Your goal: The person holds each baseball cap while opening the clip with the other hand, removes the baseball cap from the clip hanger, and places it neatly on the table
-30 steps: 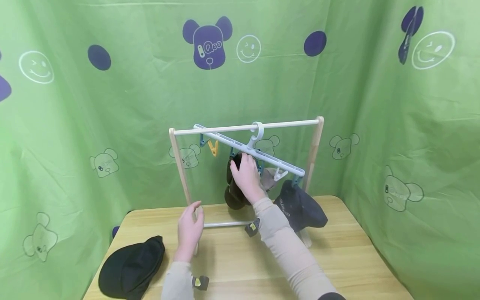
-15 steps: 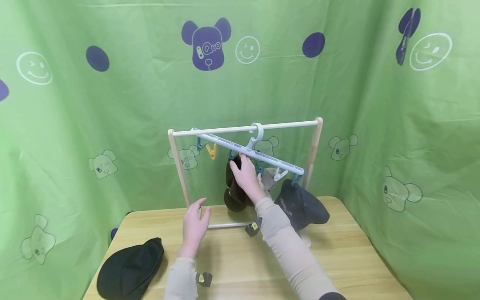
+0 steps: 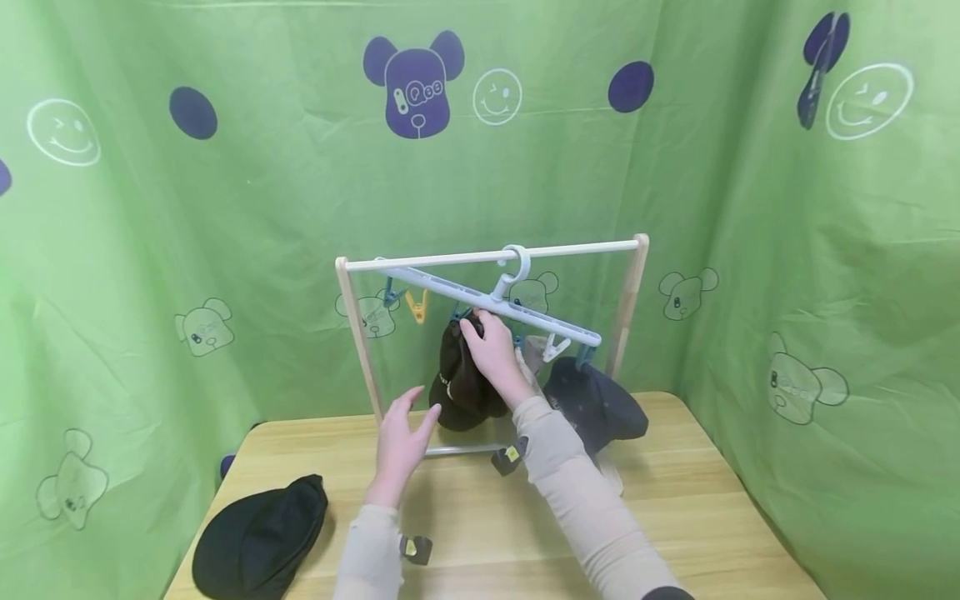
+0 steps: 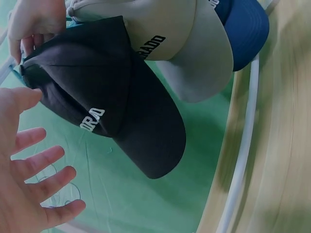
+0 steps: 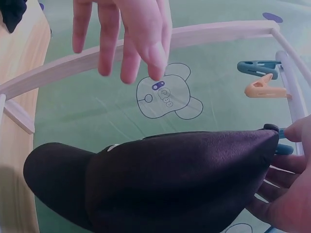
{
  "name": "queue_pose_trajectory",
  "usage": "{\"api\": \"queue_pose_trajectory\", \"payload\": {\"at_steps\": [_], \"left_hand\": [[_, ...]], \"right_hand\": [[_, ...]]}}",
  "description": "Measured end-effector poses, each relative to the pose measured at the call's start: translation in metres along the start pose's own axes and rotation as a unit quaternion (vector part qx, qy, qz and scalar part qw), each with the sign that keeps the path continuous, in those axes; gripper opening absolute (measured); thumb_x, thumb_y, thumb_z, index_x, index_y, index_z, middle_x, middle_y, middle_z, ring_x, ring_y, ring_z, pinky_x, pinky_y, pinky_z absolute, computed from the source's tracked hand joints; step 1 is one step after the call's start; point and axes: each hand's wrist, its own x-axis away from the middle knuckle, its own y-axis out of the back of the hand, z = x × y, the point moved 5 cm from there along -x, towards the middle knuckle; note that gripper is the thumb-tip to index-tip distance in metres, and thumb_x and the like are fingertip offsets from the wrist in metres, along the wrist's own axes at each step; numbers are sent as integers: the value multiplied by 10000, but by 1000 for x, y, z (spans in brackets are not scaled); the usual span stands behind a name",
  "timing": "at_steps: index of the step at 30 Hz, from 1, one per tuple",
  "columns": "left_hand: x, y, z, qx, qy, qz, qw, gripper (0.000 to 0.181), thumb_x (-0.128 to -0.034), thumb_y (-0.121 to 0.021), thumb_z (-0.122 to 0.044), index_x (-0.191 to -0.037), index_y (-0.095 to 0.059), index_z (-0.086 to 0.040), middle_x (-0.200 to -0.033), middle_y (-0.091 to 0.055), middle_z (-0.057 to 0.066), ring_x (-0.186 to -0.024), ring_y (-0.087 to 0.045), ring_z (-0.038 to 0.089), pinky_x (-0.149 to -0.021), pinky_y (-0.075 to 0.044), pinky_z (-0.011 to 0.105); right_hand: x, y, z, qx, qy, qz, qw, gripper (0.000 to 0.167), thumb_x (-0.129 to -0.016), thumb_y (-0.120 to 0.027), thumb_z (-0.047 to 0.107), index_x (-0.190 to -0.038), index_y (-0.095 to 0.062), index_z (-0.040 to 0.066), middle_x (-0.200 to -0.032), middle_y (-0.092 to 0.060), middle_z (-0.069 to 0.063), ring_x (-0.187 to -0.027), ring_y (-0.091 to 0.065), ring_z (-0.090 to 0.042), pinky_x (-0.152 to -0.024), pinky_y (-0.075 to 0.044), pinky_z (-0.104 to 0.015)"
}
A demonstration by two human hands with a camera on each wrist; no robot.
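A dark cap (image 3: 456, 375) hangs brim down from a teal clip (image 5: 284, 149) near the middle of the pale blue hanger (image 3: 450, 287). At that clip, my right hand (image 3: 495, 350) has its thumb and fingers on either side, pinching it beside the cap's tip. The fingers partly cover the clip. My left hand (image 3: 402, 446) is held just left of the cap with its fingers spread, holding nothing. The left wrist view shows the dark cap (image 4: 92, 63) with white lettering, apart from the left fingers.
The hanger hooks over a wooden rack's top bar (image 3: 585, 248). A grey-beige cap (image 4: 209, 63) and a navy cap (image 3: 592, 408) hang to the right. Yellow (image 3: 417, 307) and white (image 3: 555, 347) clips hang from the hanger. Another black cap (image 3: 258, 537) lies at the table's left.
My left hand has moved right and closer to the hanging dark cap, its fingers spreading. The dark cap has swung left, and the hanger has turned slightly. My right hand has stayed almost in place.
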Motion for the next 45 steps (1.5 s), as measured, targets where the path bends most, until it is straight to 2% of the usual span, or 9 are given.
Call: {"api": "queue_pose_trajectory", "payload": {"at_steps": [8, 13, 17, 22, 27, 31, 38, 42, 45], "left_hand": [[-8, -12, -6, 214, -26, 274, 9994, 722, -847, -683, -521, -1427, -470, -147, -1450, -505, 110, -1334, -479, 324, -1124, -380, 522], [-15, -21, -7, 65, -85, 424, 9990, 789, -826, -697, -539, -1463, -413, -170, -1485, -467, 99, -1365, -454, 309, -1130, -380, 511], [-19, -29, -11, 134, -214, 497, 9984, 839, -811, -706, -551, -1479, -386, -157, -1491, -449, 121, -1369, -448, 309, -1137, -376, 502], [-21, -37, -15, 252, -349, 361, 9984, 872, -794, -731, -527, -1479, -375, -121, -1483, -438, 165, -1371, -433, 331, -1144, -365, 502], [-22, -42, -20, 334, -428, 37, 9985, 894, -766, -756, -521, -1463, -377, -108, -1469, -431, 179, -1357, -440, 334, -1135, -380, 492], [-23, -45, -23, 386, -481, -133, 9980, 966, -748, -774, -513, -1502, -304, -134, -1489, -391, 183, -1360, -431, 333, -1129, -392, 483], [-29, -49, -23, 422, -396, -119, 9983, 1088, -733, -796, -479, -1560, -160, -170, -1543, -307, 188, -1391, -383, 335, -1135, -380, 495], [-31, -48, -21, 374, -400, -89, 9985, 1074, -740, -789, -448, -1560, -158, -164, -1544, -310, 199, -1393, -383, 342, -1142, -370, 495], [-31, -46, -21, 380, -498, -105, 9980, 1007, -768, -764, -364, -1555, -178, -140, -1543, -315, 204, -1391, -387, 354, -1145, -362, 506]], "right_hand": [[2, 0, 4, 104, 57, -26, 9999, 336, -965, -554, 265, -1180, -631, 18, -1195, -649, -212, -1138, -608, -379, -1011, -480, -500], [3, -1, 5, 112, 53, 14, 9999, 343, -963, -556, 267, -1177, -639, 12, -1187, -654, -214, -1136, -610, -377, -1009, -482, -499], [4, -1, 7, 117, 52, 55, 9999, 365, -967, -556, 271, -1194, -636, -3, -1195, -653, -216, -1146, -606, -373, -1013, -480, -493], [5, -1, 10, 75, 91, 66, 9999, 370, -968, -555, 268, -1194, -637, -12, -1197, -652, -215, -1148, -603, -371, -1013, -478, -490], [5, -3, 11, 112, 106, 75, 9999, 376, -970, -547, 284, -1196, -638, -2, -1195, -655, -204, -1142, -608, -362, -1002, -486, -485], [6, -3, 12, 82, 120, 102, 9998, 369, -971, -545, 280, -1194, -637, 1, -1192, -655, -201, -1134, -609, -360, -1002, -485, -486], [8, -1, 16, 36, 120, 147, 9998, 373, -969, -547, 285, -1212, -631, 14, -1222, -649, -199, -1158, -601, -361, -1024, -476, -478], [9, -1, 16, 21, 153, 107, 9998, 365, -965, -555, 276, -1199, -639, 9, -1209, -655, -202, -1151, -607, -361, -1015, -483, -480], [9, 0, 16, 40, 199, 62, 9998, 347, -963, -560, 267, -1176, -651, 9, -1187, -665, -196, -1136, -617, -354, -1004, -491, -475]]}}
